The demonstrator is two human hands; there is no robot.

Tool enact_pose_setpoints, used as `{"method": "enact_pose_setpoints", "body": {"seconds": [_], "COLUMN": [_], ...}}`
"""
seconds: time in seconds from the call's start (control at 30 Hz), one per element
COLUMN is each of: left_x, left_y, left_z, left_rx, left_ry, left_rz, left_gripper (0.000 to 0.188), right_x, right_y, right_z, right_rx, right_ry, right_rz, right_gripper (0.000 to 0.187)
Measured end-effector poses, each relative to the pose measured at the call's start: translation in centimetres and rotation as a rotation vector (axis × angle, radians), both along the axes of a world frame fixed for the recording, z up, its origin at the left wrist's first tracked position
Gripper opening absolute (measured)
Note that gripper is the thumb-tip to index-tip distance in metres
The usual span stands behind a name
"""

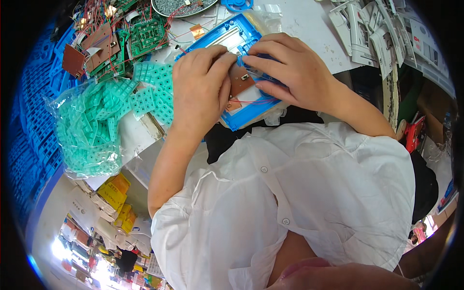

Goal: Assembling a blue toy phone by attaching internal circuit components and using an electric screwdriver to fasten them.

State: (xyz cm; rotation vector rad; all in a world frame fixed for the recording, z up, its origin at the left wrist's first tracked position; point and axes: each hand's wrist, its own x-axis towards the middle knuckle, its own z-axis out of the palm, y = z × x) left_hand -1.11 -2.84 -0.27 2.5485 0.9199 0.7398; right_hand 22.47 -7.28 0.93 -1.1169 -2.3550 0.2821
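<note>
A blue plastic housing [235, 122] lies tilted at the table edge in front of me, its inner side up. Inside it sit a brown circuit board [240, 83] with a small switch and thin red wires [253, 102]. My left hand [200, 82] bends over the housing's left side, fingers curled in at the board and hiding part of it. My right hand [290, 67] grips the right side, its fingertips on the blue parts inside and the thumb lower down. What lies directly under the fingertips of both hands is hidden.
Green rubber keypads [96, 121] fill a clear bag at left, with loose keypad sheets beside it. Green circuit boards [147, 36] with wires pile up behind. A dish of small screws [183, 7] stands at the back; white plastic parts [362, 34] are stacked at right. Blue baskets [34, 125] line the far left.
</note>
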Motion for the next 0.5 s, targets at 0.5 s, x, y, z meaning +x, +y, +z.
{"method": "enact_pose_setpoints", "body": {"seconds": [0.5], "left_x": [0.2], "left_y": [0.2], "left_z": [0.8], "left_rx": [-0.029], "left_ry": [0.079], "left_rz": [-0.059], "left_gripper": [0.040], "right_x": [2.8], "right_y": [3.1], "right_z": [2.7], "right_rx": [-0.304], "right_ry": [0.167], "right_rz": [0.137], "right_gripper": [0.025]}}
